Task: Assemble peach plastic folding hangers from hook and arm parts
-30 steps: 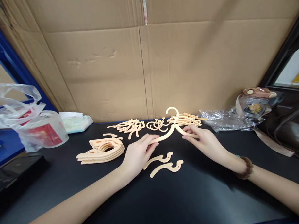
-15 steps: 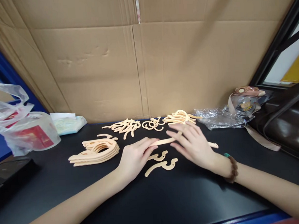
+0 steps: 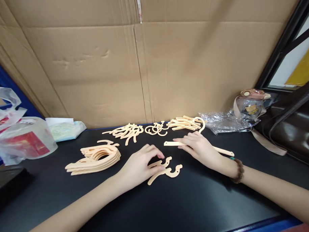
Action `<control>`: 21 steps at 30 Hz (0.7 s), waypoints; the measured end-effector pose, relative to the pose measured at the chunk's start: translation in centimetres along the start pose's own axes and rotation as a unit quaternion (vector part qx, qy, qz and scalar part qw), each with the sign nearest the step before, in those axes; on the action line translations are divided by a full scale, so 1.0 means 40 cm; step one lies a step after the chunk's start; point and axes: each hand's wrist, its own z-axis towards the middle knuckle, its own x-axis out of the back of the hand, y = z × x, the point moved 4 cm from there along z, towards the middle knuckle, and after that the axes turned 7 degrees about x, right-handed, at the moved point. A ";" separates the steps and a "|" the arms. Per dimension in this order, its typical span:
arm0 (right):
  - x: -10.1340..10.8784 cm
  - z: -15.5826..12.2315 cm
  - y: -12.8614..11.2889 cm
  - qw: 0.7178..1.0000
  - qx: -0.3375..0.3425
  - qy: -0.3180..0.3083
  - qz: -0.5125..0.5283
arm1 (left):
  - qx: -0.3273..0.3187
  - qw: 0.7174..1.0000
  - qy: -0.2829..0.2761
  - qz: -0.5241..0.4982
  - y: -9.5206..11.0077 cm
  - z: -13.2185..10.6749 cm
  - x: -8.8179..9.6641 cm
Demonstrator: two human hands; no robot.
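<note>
My left hand (image 3: 138, 165) rests on the black tabletop (image 3: 172, 203), its fingers curled round the end of one of two small curved peach-coloured pieces (image 3: 169, 170). My right hand (image 3: 199, 146) lies flat, fingers stretched, on an assembled peach hanger (image 3: 223, 150). That hanger lies on the table with its hook (image 3: 201, 122) pointing towards the back. A stack of finished hangers (image 3: 95, 158) sits to the left of my left hand.
Loose piles of hanger parts (image 3: 127, 130) line the back edge under a cardboard wall (image 3: 142, 62). A plastic bag (image 3: 23, 142) and a tissue pack (image 3: 65, 127) stand at the left. Clear wrapping (image 3: 220, 124), a bottle (image 3: 250, 106) and a dark bag (image 3: 291, 124) are at the right.
The hanger, held up in both hands a second ago, now lies flat under my right hand. My left hand let it go and dropped to the small curved pieces.
</note>
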 end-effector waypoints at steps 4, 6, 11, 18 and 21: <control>0.004 0.002 0.008 0.999 -0.041 -0.008 0.021 | -0.037 0.998 -0.026 0.040 0.013 -0.004 -0.003; 0.007 0.004 0.000 0.999 -0.048 -0.011 0.017 | -0.041 0.997 -0.007 0.063 0.016 -0.005 -0.004; 0.005 0.006 -0.019 0.999 -0.031 -0.027 0.005 | 0.036 0.998 0.048 -0.001 -0.013 0.000 -0.008; -0.004 0.007 -0.019 0.999 -0.020 -0.039 0.013 | 0.089 0.988 0.059 -0.109 -0.036 0.003 -0.003; -0.003 0.007 -0.025 0.999 -0.007 -0.038 0.014 | 0.115 0.988 0.078 -0.070 -0.030 0.000 0.010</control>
